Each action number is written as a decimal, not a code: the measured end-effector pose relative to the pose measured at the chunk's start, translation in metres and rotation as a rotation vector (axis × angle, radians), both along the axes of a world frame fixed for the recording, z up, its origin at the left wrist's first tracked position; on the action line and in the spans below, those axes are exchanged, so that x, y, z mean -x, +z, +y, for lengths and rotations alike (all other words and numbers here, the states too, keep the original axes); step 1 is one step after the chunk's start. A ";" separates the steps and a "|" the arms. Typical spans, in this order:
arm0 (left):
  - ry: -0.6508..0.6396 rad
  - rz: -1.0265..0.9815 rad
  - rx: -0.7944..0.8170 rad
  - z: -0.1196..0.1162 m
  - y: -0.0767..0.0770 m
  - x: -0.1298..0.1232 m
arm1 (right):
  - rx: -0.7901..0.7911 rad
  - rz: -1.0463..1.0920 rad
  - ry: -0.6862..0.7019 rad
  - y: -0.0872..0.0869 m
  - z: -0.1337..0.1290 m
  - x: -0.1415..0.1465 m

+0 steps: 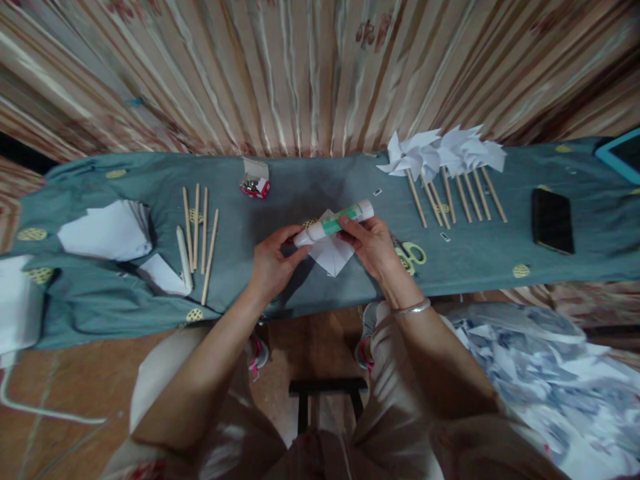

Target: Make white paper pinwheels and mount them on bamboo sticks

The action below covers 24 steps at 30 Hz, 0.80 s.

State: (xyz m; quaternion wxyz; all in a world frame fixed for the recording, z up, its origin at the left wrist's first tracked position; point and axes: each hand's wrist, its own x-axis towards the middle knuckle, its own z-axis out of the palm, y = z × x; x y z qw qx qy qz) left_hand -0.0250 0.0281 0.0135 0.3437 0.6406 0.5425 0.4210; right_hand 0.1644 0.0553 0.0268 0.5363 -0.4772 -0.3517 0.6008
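Note:
A white glue tube (334, 225) with a green label lies slantwise between my two hands, above the middle of the table. My right hand (369, 245) is closed round its body, thumb on the label. At the narrower left end, the fingers and thumb of my left hand (277, 260) pinch the tip. Directly below the tube is a creased square of white paper (334, 259), partly covered by the tube and my right fingers. Scissors with pale green handles (413, 256) lie just right of my right hand, their blades mostly hidden.
On the left are stacked paper sheets (107, 231), a loose paper piece (165, 275), a white pen-like stick (185, 259) and several wooden sticks (210, 257). A small open box (255, 180) stands behind. Paper pinwheels (425, 152) and a phone (553, 221) lie right; a bag of paper scraps (550, 380) sits below.

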 end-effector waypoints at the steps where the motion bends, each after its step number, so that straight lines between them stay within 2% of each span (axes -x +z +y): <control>1: 0.001 -0.004 -0.003 0.000 0.000 0.000 | 0.001 0.006 -0.002 0.000 0.000 0.001; 24: -0.014 0.174 -0.135 -0.005 0.000 0.006 | 0.047 0.022 0.064 -0.003 -0.007 0.016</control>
